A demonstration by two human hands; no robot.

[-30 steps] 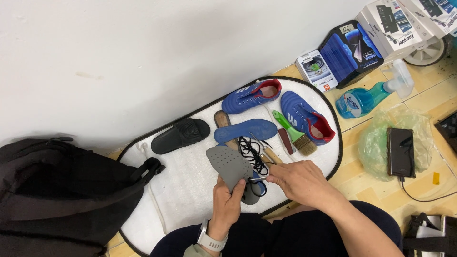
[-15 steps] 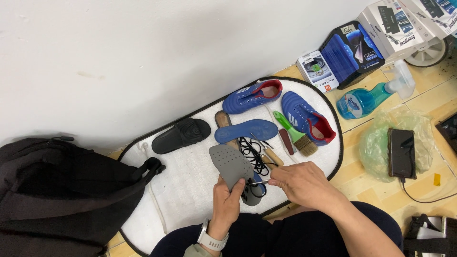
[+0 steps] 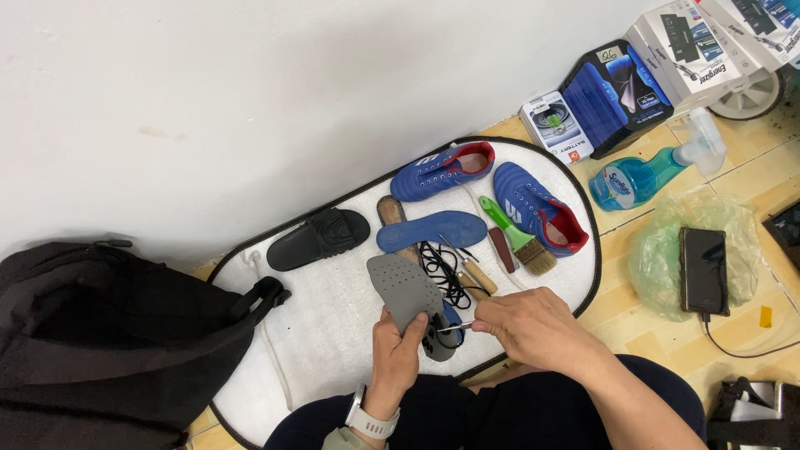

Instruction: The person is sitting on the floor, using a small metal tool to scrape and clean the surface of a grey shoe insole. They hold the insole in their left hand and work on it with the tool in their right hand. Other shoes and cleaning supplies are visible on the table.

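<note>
My left hand [image 3: 397, 348] grips a grey shoe insole [image 3: 402, 286] by its near end, underside up, over the white oval mat [image 3: 321, 333]. My right hand [image 3: 533, 329] pinches a thin metal tool [image 3: 452, 327] whose tip points left at the insole's heel. Just beyond lie a tangle of black laces [image 3: 447, 271], a blue insole [image 3: 431, 229] and two wooden-handled tools [image 3: 472, 272]. Two blue and red shoes [image 3: 443, 170] [image 3: 539, 209] rest at the mat's far end. A green brush [image 3: 517, 238] lies between them.
A black slide sandal [image 3: 320, 238] lies on the mat's left part. A black backpack [image 3: 108, 333] sits at left. A blue spray bottle [image 3: 646, 173], boxes [image 3: 612, 96] and a phone [image 3: 702, 270] on a green plastic bag are at right, on the wood floor.
The grey insole has tilted slightly in my left hand. My right hand has stayed close to it, with the thin tool now showing at the heel.
</note>
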